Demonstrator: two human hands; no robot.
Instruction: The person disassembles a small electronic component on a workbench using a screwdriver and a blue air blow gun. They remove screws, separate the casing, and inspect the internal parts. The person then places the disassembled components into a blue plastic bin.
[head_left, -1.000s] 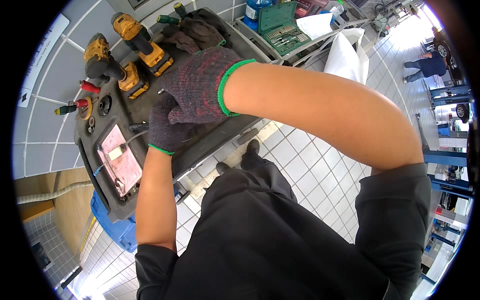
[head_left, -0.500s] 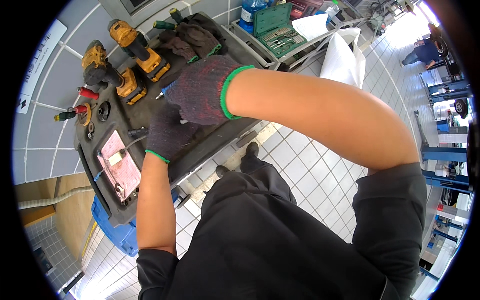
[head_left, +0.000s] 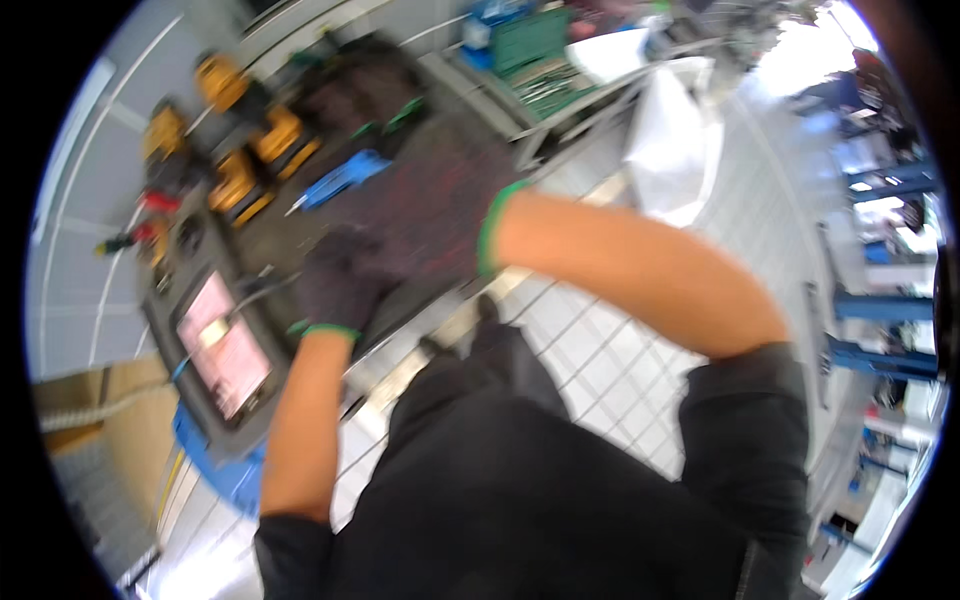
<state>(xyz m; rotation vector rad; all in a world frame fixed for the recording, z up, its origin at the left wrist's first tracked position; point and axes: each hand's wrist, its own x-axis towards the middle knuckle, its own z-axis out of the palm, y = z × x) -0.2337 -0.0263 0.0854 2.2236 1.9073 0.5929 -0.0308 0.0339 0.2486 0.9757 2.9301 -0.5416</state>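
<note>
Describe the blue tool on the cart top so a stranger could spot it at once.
Start at the dark cart top along the grey wall. Just past the gloved right hand lies the blue tool. It is slim and flat, the only blue tool beside the bulky yellow power tools.

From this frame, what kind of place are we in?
Most likely a vehicle repair workshop. Yellow power tools lie on a dark tool cart under both gloved hands, a green socket set tray sits on a bench, and blue lift posts stand on the tiled floor.

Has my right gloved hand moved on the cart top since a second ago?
Yes. The right hand has slid away from the yellow power tools, uncovering a blue-handled tool lying beside them.
</note>
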